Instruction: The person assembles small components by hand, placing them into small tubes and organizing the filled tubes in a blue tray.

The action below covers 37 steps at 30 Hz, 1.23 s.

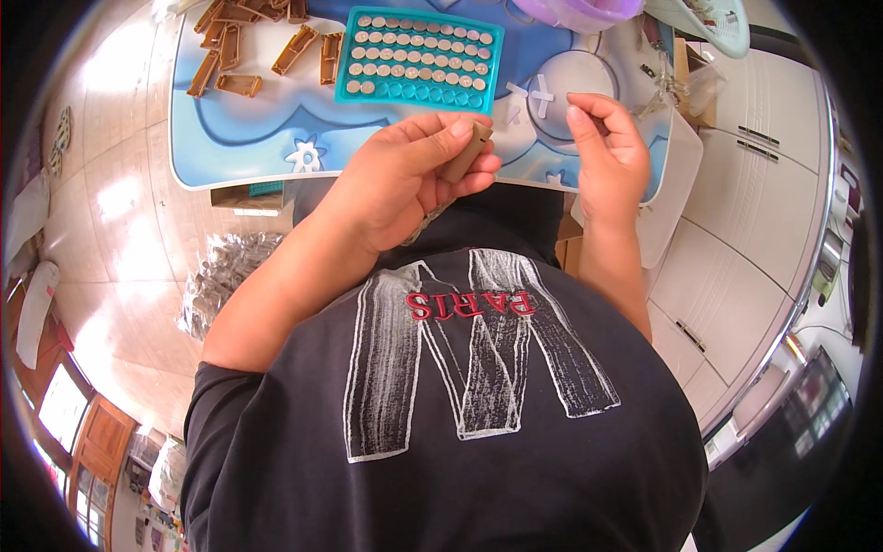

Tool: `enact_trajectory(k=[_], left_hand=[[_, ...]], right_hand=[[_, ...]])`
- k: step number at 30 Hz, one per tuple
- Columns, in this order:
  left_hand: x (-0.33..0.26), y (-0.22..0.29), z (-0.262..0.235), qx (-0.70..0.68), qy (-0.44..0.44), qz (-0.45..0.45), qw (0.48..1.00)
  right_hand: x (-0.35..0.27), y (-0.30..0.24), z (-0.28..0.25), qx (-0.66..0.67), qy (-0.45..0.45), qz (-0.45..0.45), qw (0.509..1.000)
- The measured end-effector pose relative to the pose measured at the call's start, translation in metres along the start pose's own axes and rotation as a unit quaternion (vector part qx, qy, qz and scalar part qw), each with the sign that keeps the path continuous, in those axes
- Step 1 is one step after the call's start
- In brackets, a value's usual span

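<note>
My left hand (pixel 405 166) is closed round a small brown plastic casing (pixel 467 155), gripped between thumb and fingers just off the table's near edge. A dark slot shows near its upper end. To the right, my right hand (pixel 611 152) is raised with the thumb and forefinger tips close together; whatever they pinch, if anything, is too small to make out. Beyond my hands lies a turquoise tray (pixel 416 104) with rows of round silver button cells (pixel 414 55). Several round pockets in its nearest row hold no cell. White cross-shaped plastic pieces (pixel 543 96) lie between the tray and my right hand.
Several brown casings (pixel 239 86) are scattered at the table's far left. A purple basin (pixel 579 11) stands at the far edge. The blue-and-white table (pixel 239 152) ends just before my body. White cabinets (pixel 745 198) stand on the right; a crumpled silver bag (pixel 225 271) is at the left.
</note>
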<state>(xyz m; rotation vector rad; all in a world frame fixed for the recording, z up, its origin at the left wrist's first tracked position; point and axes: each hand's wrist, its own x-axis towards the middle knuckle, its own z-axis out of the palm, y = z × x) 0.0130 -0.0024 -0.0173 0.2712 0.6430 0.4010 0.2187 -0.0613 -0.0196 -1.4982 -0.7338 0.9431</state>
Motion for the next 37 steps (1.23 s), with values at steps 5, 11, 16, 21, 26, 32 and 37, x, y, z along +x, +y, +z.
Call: enact_trajectory(k=[5, 11, 16, 21, 26, 32, 37], left_hand=[[-0.003, 0.001, -0.003, 0.007, 0.016, 0.020, 1.000], [-0.002, 0.002, -0.001, 0.009, 0.021, 0.029, 0.999], [-0.003, 0.002, 0.002, 0.012, 0.026, 0.021, 0.999], [-0.002, 0.001, -0.004, -0.035, -0.007, 0.009, 0.999], [0.002, -0.005, -0.012, -0.093, -0.070, 0.009, 0.993], [-0.004, -0.002, -0.002, -0.093, -0.052, 0.015, 0.994], [-0.006, -0.001, -0.002, -0.085, -0.058, 0.027, 0.994]], right_hand=[[0.011, 0.014, -0.008, -0.417, 0.002, -0.309, 0.855], [0.004, 0.018, -0.003, -0.483, -0.017, -0.345, 0.805], [0.012, 0.022, -0.002, -0.493, -0.023, -0.377, 0.784], [0.004, 0.010, 0.005, -0.443, 0.004, -0.386, 0.809], [-0.020, -0.001, 0.028, -0.215, -0.049, -0.283, 0.933], [-0.029, -0.009, 0.045, -0.232, -0.105, -0.312, 0.915], [-0.031, -0.008, 0.048, -0.243, -0.092, -0.348, 0.901]])
